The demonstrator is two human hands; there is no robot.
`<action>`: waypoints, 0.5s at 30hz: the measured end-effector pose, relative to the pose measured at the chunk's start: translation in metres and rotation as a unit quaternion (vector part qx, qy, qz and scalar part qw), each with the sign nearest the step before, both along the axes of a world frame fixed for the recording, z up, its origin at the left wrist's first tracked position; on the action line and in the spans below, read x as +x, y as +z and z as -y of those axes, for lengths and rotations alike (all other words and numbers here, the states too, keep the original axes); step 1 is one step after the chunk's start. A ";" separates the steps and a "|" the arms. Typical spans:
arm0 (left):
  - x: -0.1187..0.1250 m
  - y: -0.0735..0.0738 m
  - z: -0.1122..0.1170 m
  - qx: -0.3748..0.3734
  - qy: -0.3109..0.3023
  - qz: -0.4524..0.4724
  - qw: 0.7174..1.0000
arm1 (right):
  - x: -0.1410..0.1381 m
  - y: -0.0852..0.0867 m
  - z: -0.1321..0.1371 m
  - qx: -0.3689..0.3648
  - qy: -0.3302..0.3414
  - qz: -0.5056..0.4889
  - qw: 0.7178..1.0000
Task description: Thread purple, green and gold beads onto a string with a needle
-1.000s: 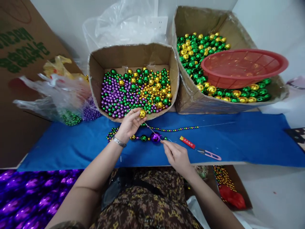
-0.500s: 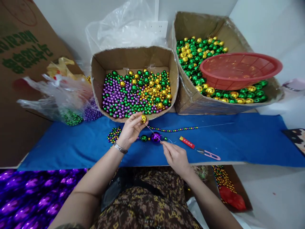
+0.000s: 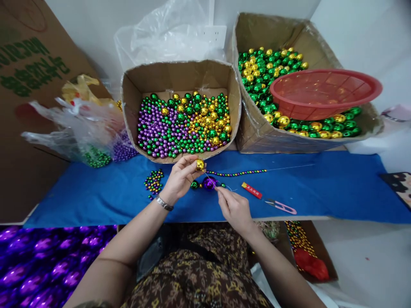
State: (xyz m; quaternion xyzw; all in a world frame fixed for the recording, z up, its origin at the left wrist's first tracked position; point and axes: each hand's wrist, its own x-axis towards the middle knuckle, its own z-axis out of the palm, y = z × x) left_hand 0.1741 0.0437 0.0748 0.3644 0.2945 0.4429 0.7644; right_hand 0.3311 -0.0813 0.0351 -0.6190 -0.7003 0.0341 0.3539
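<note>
Between the thumb and fingers of my left hand is a shiny gold bead. My right hand pinches a thin needle, whose far end meets the gold bead; whether it has entered the hole I cannot tell. Under the hands on the blue cloth lies a strung row with a large purple bead and a green bead, partly hidden by my left hand. Behind it runs a string of small beads with a bare thread end to the right.
A cardboard box of mixed beads stands behind my hands. Right of it, a larger box holds green and gold beads and a red basket. Thread snips, a red packet and a small bead pile lie on the cloth.
My left hand has moved right and slightly down with the gold bead, closer to my right hand. Less of the needle shows between the two hands.
</note>
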 end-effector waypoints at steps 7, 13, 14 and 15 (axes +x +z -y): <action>-0.003 0.002 -0.003 -0.022 0.014 -0.004 1.000 | 0.000 0.002 0.001 -0.001 0.003 0.003 1.000; -0.019 0.012 -0.017 0.003 0.082 0.007 0.997 | 0.004 0.000 0.002 -0.009 0.017 0.013 1.000; -0.023 0.013 -0.019 0.008 0.094 0.009 0.996 | 0.005 0.000 0.002 -0.007 0.019 0.015 1.000; -0.027 0.014 -0.021 0.011 0.103 0.011 0.995 | 0.006 0.000 0.002 -0.006 0.021 0.016 1.000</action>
